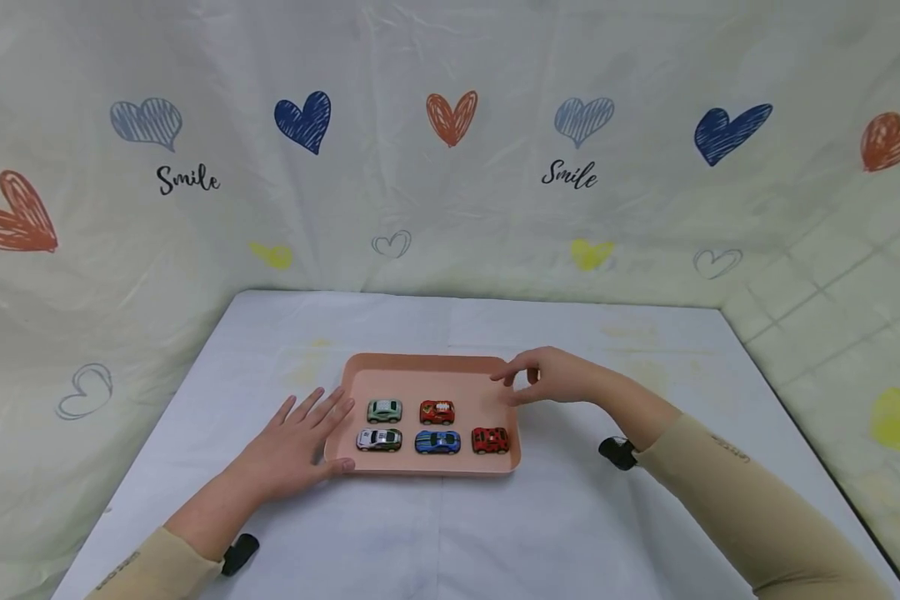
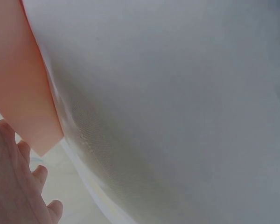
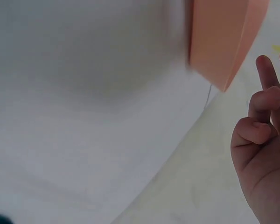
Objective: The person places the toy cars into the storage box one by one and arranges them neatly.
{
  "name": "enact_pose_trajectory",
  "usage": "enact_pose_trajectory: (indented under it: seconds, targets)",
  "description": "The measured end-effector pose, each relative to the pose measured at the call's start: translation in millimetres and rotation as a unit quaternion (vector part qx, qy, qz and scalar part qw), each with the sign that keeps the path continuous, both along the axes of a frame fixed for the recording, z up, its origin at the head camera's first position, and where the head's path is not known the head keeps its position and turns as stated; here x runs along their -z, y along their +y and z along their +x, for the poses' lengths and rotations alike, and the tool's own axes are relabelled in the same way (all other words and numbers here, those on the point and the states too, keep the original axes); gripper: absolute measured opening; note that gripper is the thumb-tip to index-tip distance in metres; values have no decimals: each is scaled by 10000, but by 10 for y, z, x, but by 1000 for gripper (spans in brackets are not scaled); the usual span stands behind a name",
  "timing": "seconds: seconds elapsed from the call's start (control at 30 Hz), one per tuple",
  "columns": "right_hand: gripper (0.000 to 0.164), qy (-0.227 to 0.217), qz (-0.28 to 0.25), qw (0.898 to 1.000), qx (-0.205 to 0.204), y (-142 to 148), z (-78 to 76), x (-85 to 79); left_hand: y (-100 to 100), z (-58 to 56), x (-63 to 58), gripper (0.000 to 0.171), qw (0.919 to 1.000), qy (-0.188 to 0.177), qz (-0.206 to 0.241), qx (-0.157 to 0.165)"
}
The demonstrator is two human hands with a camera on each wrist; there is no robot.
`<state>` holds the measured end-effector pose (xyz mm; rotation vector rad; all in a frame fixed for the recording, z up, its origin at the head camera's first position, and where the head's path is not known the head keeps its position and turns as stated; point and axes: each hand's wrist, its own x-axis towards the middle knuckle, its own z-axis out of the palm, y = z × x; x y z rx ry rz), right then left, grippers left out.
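Observation:
A pink tray (image 1: 420,381) lies on the table with small toy cars in two rows. The back row has a pale green car (image 1: 385,411) and a red car (image 1: 437,412). In front are a silver-white car (image 1: 378,440), a blue car (image 1: 437,442) and a red-and-black car (image 1: 490,440). My left hand (image 1: 292,446) rests at the tray's left rim, fingers spread, thumb by the front left corner. Over the right rim my right hand (image 1: 551,377) reaches in with index finger and thumb apart, holding nothing; its other fingers are bent in the right wrist view.
The table (image 1: 450,533) is covered by a white cloth. Behind it hangs a pale curtain (image 1: 495,50) printed with hearts and "Smile". A black device (image 1: 617,452) sits at the right wrist, another black device (image 1: 240,554) at the left.

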<state>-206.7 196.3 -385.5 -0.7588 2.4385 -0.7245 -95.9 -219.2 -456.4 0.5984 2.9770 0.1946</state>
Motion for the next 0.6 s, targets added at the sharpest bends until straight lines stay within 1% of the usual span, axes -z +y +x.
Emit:
enact_pose_trajectory:
  seconds: [0.3,0.4,0.6]
  targets:
    - [43,-40,241,9995,193,616,167,31,3,-11,-38,90,10000,61,58,-11]
    - [42,-101,322,9990,297,759,218,7,2,-17,-54,91,10000,42,55,-16]
    - [40,-146,430,9986,282,989,310,1,10,-4,-29,90,10000,36,45,5]
